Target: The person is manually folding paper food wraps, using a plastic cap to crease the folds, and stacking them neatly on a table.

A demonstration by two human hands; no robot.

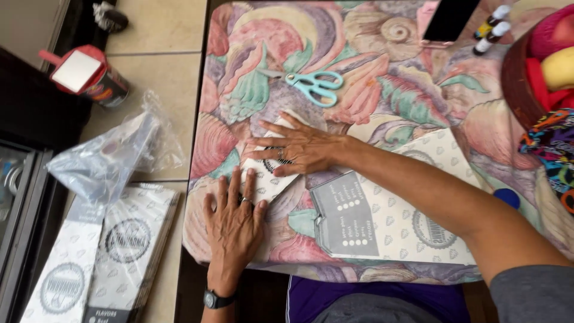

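Item 1. Left hand (234, 221): lowest on the table, nearest the wearer; palm down, fingers spread flat, ring on one finger, dark wristwatch (216, 299) at the wrist. Fingertips rest on the near edge of a folded white patterned paper piece (267, 179).

Item 2. Folded white patterned paper piece: lies on the shell-print tablecloth (382, 90), pinned between both hands; a round dark emblem shows under the fingers.

Item 3. Right hand (299, 149): just beyond the left hand, forearm coming in from the right; palm down, fingers spread and pressed flat on the far part of the paper piece, ring visible. It grips nothing.

Item 4. Flattened white carton (388, 221): right of the paper piece, under the right forearm; grey panel with rows of dots, round grey seal.

Item 5. Teal-handled scissors (311, 85): beyond the paper piece, closed, lying flat, well apart from both hands.

Item 6. Dark phone (449, 19): far beyond the paper piece, to the right, at the table's far edge; two small white-capped bottles (491, 29) just beside it.

Item 7. Brown basket (519, 84): far right of the paper piece, holding red and yellow items.

Item 8. Floor left of the paper piece: stacked white cartons (128, 245), a clear plastic bag (107, 161), and a red-lidded tumbler (89, 75).
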